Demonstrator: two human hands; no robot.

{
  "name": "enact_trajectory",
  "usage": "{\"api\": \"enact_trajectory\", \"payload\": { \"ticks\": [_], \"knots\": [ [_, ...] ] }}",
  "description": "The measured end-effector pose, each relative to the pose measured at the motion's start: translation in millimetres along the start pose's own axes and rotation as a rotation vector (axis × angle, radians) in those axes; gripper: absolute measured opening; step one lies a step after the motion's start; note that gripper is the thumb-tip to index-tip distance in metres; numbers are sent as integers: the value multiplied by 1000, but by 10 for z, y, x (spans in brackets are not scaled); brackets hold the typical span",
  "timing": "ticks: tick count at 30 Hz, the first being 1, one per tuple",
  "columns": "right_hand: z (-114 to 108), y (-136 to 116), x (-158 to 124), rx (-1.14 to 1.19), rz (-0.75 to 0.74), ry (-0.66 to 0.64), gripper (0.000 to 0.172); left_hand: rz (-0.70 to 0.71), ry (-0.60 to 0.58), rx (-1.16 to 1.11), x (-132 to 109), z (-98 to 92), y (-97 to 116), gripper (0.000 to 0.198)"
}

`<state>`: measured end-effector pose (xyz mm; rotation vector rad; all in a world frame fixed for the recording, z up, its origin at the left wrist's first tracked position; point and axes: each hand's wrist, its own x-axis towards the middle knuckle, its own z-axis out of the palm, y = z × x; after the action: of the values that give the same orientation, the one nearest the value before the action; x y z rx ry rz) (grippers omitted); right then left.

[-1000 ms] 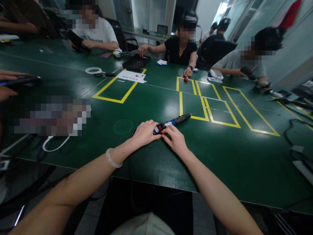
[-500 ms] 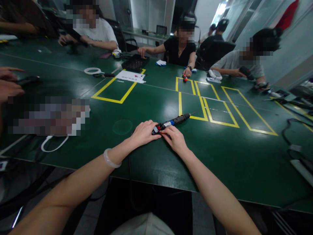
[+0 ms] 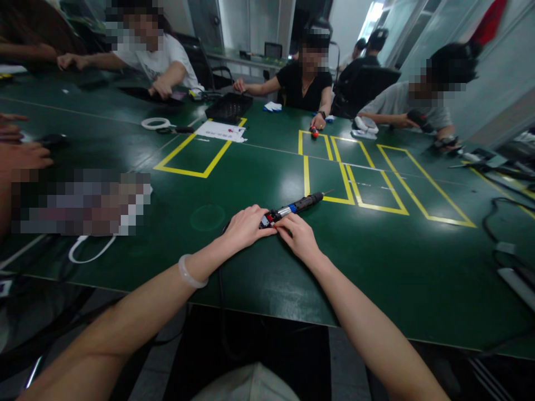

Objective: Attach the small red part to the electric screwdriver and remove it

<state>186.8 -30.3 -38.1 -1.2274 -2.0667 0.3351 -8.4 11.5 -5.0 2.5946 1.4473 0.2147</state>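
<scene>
An electric screwdriver point(image 3: 286, 210) lies on the green table, its thin bit pointing away to the right. Its casing is open near the rear, where a silver motor, a blue band and small red and white parts show. My left hand point(image 3: 246, 225) is closed round its rear end, the thumb along the near side. At the open section, my right hand point(image 3: 299, 234) is closed in a pinch against the near side. What sits between those fingertips is too small to make out. A black cable point(image 3: 222, 301) hangs over the table edge below my left wrist.
Yellow tape outlines point(image 3: 330, 199) mark the table ahead. Farther off are a black tray point(image 3: 229, 107), a paper sheet point(image 3: 221, 131) and a white ring-shaped item point(image 3: 155, 123). A blurred-out object point(image 3: 79, 203) lies left, cables point(image 3: 491, 223) right. Several co-workers sit around.
My hands and the screwdriver hold almost the same place. Across the table, a co-worker in white has spread both hands apart, one now over a dark flat object. The view has shifted slightly.
</scene>
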Motion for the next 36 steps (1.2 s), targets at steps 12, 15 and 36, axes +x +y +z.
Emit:
{"api": "enact_trajectory", "payload": {
  "ticks": [12,15,36],
  "knots": [
    [-79,8,-47,2,31,31,14,17,23,107,31,-79,-253,49],
    [-83,27,-49,-7,39,5,14,-18,25,144,47,-117,-406,50],
    [-92,65,-46,-13,66,-81,11,-749,121,256,-144,-454,-2016,77]
  ]
}}
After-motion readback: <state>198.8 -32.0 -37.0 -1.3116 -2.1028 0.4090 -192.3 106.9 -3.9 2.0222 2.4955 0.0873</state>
